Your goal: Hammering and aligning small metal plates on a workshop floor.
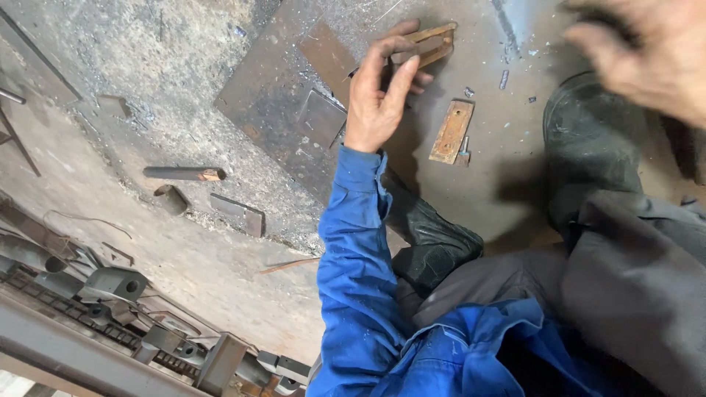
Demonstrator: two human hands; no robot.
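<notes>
While the left hand [379,92] pinches a rusty bracket [430,44], the blurred right hand [647,55] hangs spread.

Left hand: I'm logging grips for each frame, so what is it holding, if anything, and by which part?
The left hand grips a small rusty metal bracket by its near end; the blurred right hand shows no clear hold.
</notes>
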